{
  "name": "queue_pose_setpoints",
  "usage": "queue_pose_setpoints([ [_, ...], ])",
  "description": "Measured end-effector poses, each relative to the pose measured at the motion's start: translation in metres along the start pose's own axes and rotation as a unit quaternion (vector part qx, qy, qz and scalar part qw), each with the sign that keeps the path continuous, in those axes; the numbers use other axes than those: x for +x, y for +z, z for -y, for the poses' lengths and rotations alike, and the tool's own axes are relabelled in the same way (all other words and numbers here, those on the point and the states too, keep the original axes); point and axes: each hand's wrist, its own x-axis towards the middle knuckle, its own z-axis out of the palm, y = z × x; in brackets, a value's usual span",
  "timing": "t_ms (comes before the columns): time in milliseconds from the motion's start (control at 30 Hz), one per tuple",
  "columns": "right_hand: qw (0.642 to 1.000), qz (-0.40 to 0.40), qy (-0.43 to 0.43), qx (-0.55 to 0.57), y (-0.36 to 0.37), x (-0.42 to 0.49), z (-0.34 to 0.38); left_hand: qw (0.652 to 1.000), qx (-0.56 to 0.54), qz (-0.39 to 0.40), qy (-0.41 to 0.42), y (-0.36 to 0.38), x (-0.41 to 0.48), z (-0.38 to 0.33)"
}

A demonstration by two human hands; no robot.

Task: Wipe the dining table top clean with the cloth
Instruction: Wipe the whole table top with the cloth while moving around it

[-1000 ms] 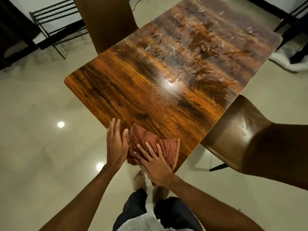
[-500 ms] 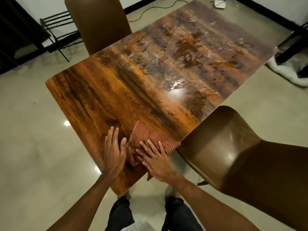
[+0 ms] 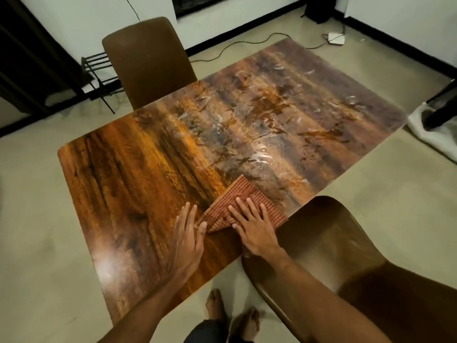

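so, one cloth (image 3: 241,190) (two chairs (image 3: 148,63) (image 3: 346,256))

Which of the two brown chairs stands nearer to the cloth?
The chair at the person's right, whose edge lies right beside the cloth; the other chair stands across the table.

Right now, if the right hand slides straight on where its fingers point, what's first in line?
Way looks free: right hand lies flat on the cloth, fingers pointing away and slightly left. Past the cloth's corner is only smeared table top; the far chair beyond may be next, depth unclear.
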Motion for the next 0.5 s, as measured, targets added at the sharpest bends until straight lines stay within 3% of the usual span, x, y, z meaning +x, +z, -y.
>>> queue_pose_setpoints([
  [100, 0.991, -0.020, 0.127, 0.041, -0.020, 0.034, -0.042, 1.000, -0.023, -0.001, -0.015, 0.001, 0.021, 0.006],
  [167, 0.985, -0.016, 0.159, 0.062, -0.027, 0.061, -0.029, 0.999, -0.022, -0.008, -0.022, 0.000, 0.038, 0.012],
  [300, 0.998, 0.020, -0.045, 0.032, -0.011, 0.096, 0.035, 0.999, -0.024, -0.013, -0.031, -0.004, 0.077, 0.030],
  [367, 0.997, 0.020, -0.069, 0.015, -0.018, 0.127, 0.027, 0.999, -0.034, -0.016, -0.039, -0.009, 0.102, 0.045],
  [500, 0.994, -0.011, 0.098, 0.035, -0.045, 0.202, 0.008, 0.997, -0.037, -0.038, -0.054, -0.023, 0.149, 0.074],
])
